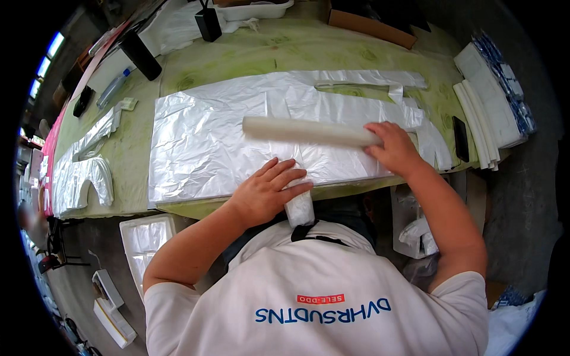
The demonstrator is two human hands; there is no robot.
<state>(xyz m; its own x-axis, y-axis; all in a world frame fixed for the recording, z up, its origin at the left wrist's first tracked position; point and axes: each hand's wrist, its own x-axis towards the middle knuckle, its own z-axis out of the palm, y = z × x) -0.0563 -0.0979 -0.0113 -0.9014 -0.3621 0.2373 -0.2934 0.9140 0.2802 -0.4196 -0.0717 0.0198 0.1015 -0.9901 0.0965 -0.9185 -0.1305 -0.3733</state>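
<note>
A stack of thin, shiny white plastic sheets or bags lies across the table. Over it my right hand grips one end of a long, pale rod-like strip, slightly blurred, which points to the left. My left hand rests with fingers stretched out at the near edge of the stack, holding nothing. Under its fingertips, a folded strip of the plastic hangs over the table's front edge toward my lap. Several cut plastic arms reach out at the stack's right side.
Another plastic piece lies at the left. A black cylinder, a clear bottle and a black box stand farther back. At right are a phone and stacked white packs. White bins sit below the table.
</note>
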